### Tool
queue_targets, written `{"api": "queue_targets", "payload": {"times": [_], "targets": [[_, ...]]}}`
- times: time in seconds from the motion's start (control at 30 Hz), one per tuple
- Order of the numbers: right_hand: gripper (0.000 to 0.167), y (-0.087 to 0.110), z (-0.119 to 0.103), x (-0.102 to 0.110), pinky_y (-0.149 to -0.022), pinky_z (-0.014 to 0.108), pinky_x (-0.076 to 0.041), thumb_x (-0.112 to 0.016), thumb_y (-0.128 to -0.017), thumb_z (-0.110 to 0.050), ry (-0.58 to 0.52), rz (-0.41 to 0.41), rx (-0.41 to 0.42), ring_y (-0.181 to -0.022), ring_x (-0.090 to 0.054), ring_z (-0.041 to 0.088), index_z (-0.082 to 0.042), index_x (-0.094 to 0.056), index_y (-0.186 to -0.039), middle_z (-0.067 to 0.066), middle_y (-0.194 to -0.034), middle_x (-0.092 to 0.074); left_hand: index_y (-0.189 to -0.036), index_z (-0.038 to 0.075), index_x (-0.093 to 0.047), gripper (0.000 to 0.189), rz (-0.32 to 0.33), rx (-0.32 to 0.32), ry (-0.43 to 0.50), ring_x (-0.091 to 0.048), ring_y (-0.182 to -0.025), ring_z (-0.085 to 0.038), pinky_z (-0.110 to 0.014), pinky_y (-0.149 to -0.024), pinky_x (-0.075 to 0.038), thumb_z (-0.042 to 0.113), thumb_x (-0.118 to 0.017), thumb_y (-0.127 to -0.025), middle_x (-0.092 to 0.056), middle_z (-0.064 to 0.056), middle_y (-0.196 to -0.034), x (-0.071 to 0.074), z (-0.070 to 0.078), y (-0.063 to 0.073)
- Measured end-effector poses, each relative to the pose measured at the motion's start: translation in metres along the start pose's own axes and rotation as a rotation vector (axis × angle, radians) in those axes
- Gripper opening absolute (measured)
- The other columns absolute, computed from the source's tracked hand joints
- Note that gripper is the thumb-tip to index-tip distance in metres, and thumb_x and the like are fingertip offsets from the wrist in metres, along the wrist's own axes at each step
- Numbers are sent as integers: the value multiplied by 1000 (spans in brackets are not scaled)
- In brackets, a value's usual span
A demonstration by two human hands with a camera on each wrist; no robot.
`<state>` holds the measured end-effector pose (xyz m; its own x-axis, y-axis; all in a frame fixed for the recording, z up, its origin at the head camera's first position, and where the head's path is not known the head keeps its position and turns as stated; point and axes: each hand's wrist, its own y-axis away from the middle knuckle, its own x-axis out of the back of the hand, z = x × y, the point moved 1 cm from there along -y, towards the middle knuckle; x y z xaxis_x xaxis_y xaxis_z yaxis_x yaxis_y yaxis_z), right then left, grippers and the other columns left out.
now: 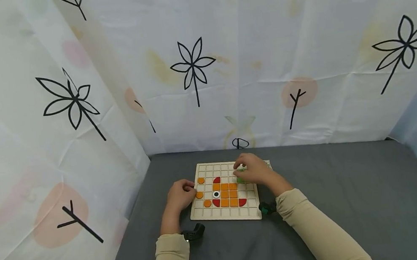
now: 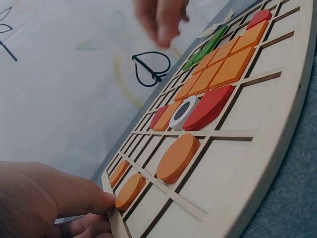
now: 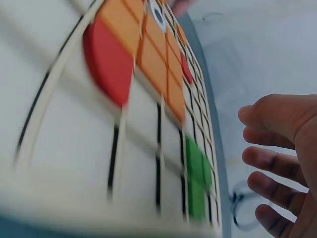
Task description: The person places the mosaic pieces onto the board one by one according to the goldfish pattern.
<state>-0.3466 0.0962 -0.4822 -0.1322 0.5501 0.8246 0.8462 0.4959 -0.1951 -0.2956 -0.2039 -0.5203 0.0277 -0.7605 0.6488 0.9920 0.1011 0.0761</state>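
A wooden grid board (image 1: 221,218) lies on the grey surface, with flat coloured pieces in its cells. My left hand (image 1: 181,196) grips its left edge, thumb at the rim beside an orange disc (image 2: 130,192). Over the far right part of the board, my right hand (image 1: 252,168) hovers with fingers loosely bent and nothing between them. Green pieces (image 3: 198,171) lie below it, partly covered in the head view. Mid-board sit orange squares (image 1: 228,194), a black-and-white eye disc (image 1: 216,194) and red curved pieces (image 1: 242,202).
Two more orange discs, one far (image 1: 200,181) and one near (image 1: 207,203), lie in the board's left columns. At the far right corner a pale scrap (image 1: 268,162) shows behind the right hand. Printed curtains (image 1: 239,59) rise behind the grey surface (image 1: 338,201).
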Motion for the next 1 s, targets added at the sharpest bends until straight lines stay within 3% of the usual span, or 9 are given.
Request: {"api": "queue_targets", "payload": {"times": [0.3, 0.43, 0.73, 0.9, 1.0], "targets": [[13, 64, 44, 31, -86, 53, -55, -81, -94, -15, 12, 191, -67, -99, -65, 35, -6, -80, -104, 13, -105, -71, -114, 9, -75, 21, -14, 11, 8, -63, -84, -21, -36, -73, -50, 20, -73, -96, -71, -7, -99, -1, -3, -3], [14, 88, 57, 40, -86, 56, -54, -81, -94, -14, 58, 234, -84, -98, -65, 36, -6, -80, -104, 13, -105, -71, -115, 9, -75, 22, -21, 5, 8, -63, -84, -21, -37, -74, -50, 21, -74, -96, -71, -8, -100, 2, -5, -6], [27, 120, 63, 61, -96, 64, -52, -74, -101, -29, 112, 220, -153, -117, -65, 44, -7, -78, -116, 18, -124, -70, -115, 6, -75, 23, -54, 12, 64, -66, -82, -20, -32, -72, -54, 20, -74, -97, -72, -10, -101, 13, -13, -8], [39, 133, 60, 73, -95, 67, -50, -72, -102, -39, 204, 214, -209, -120, -63, 47, -6, -76, -122, 23, -130, -67, -116, 5, -74, 24, -77, -19, 35, -65, -85, -22, -36, -75, -55, 21, -73, -98, -71, -12, -103, 19, -11, -7], [46, 139, 59, 80, -96, 68, -49, -71, -101, -42, 256, 208, -235, -121, -63, 49, -4, -74, -126, 25, -133, -66, -118, 5, -74, 25, -59, -64, -12, -65, -89, -23, -40, -78, -55, 22, -74, -98, -71, -12, -105, 22, -9, -5]]}}
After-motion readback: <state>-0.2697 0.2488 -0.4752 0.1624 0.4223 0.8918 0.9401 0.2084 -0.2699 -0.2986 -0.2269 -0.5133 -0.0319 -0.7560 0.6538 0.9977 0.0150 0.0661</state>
